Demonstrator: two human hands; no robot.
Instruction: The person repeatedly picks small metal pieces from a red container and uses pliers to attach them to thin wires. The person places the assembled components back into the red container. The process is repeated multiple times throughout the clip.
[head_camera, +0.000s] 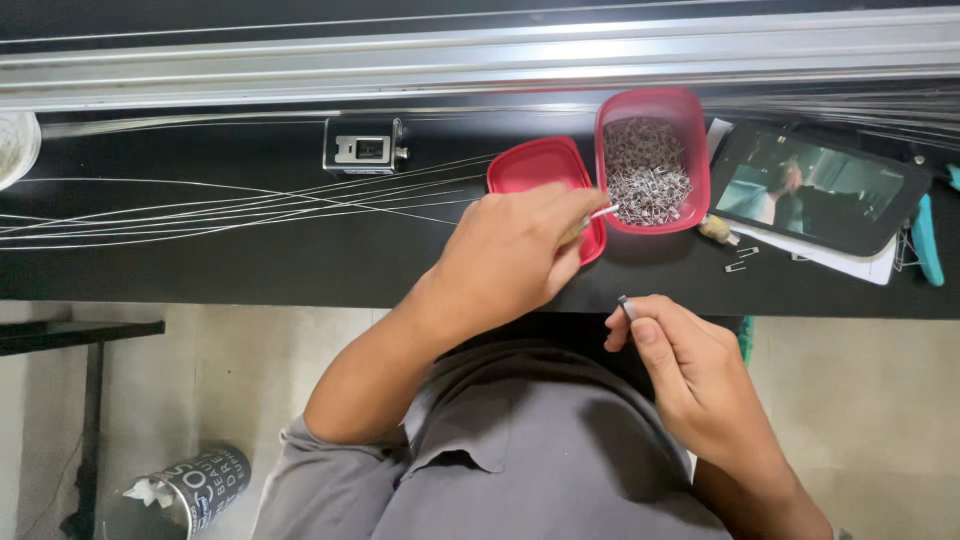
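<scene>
Looking down from left to right, I see a white bowl (14, 146) at the far left edge of the black bench (250, 260), only partly in view. Thin wires (230, 205) fan across the bench top from the left toward the middle. Behind them sits a small metal block (364, 146) with a square face, just in front of the long aluminium rail (480, 60) that runs the full width. Below the bench, on the floor at lower left, stands a dark cup (190, 490) with crumpled paper in it.

My left hand (510, 255) lies over the red lid (535, 170), its fingers pinched together on a thin white wire end (604, 211) that points into the red tub (648, 170). The tub stands just right of the lid, touching it, and is filled with small metal pins (645, 170).

My right hand (690, 375) is nearer my body, off the bench edge, thumb and fingers closed on a small grey pin (626, 304) whose tip shows above my thumb. Two loose clips (738, 260) lie on the bench just beyond that hand.

Further right a phone (815, 190) lies tilted on white paper (850, 262), its screen lit. At the far right edge a teal-handled tool (925, 240) rests beside it.
</scene>
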